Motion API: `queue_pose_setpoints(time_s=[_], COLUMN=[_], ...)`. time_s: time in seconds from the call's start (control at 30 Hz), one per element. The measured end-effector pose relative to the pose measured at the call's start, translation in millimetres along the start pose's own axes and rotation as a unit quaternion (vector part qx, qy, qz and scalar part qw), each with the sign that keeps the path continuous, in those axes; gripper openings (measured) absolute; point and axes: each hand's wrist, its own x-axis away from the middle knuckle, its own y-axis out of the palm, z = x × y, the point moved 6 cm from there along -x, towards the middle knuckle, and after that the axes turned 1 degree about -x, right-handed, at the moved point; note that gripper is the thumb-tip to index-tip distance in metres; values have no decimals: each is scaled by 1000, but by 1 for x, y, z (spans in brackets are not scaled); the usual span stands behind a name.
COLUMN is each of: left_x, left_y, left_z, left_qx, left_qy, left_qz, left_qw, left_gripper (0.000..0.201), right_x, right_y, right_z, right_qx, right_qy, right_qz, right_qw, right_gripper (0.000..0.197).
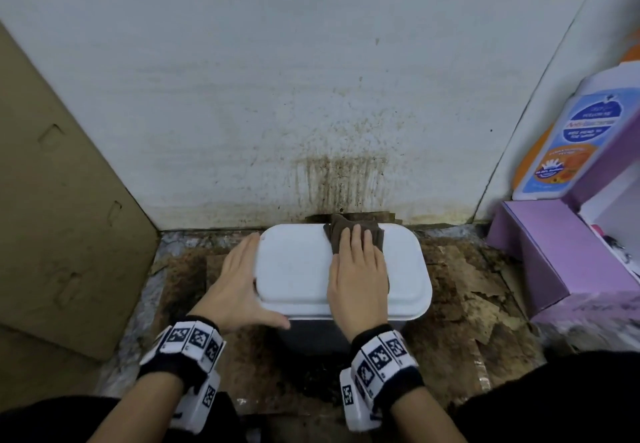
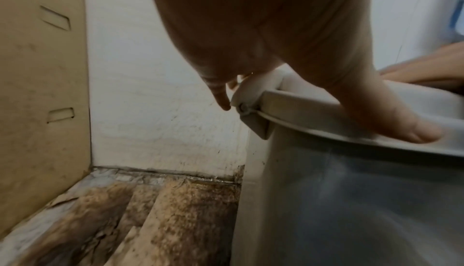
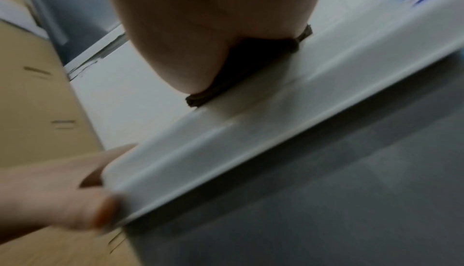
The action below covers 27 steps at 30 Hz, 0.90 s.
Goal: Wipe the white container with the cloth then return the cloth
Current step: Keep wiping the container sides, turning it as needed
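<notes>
My right hand [image 1: 356, 269]: flat, fingers straight, palm down on the cloth [image 1: 353, 234], pressing it to the lid; nothing pinched or curled.
Cloth: brown, bunched under my fingers and palm, its far end sticking out past my fingertips at the lid's back edge. In the right wrist view a fold of it [image 3: 200, 98] shows under my palm, squeezed against the white top.
My left hand [image 1: 239, 279]: open, fingers straight along the lid's left end, thumb [image 2: 401, 123] laid along the near rim; it steadies, it does not grasp.
Container [image 1: 301, 269]: right below both hands, its white lid facing up, darker body beneath, standing on stained cardboard [image 1: 460, 269] close to the wall [image 1: 311, 96].
Long axis: the lid runs left to right across me; my right hand lies across it, fingers pointing at the wall.
Unwiped side, as I judge it: the bare stretch of lid lies left of my right hand, between my two hands.
Nearer hand: the right has the cloth, so the wiping is its job; a sideways sweep toward my left hand looks to be what comes next.
Risk: the container could slide, so my left brace matters.
Stage: wiping under way, return of the cloth not yet begun.
</notes>
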Motion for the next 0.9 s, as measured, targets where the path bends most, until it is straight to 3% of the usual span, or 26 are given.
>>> queue_pose_setpoints(time_s=[0.17,0.27,0.47,0.7,0.9], left_x=[-1,0,0,1,2], left_y=[-3,-4,-4,-3,-1], left_z=[-4,-5,-2,-2,-2], left_qx=[43,49,43,43,51], left_qy=[13,20,33,38,30], left_qz=[5,9,35,39,42], left_qw=[999,999,998,998,997], left_gripper=[157,160,154,147,150], right_x=[-6,-4,-3,6,5], right_y=[30,36,19,-28,-22], right_z=[-76,-91,-38,76,67], right_qx=[-5,-2,18,59,58], right_qy=[-66,-109,-119,-5,62], right_qz=[-54,-74,-57,-23,26], right_qw=[996,991,991,998,996], right_gripper=[68,67,55,63,62])
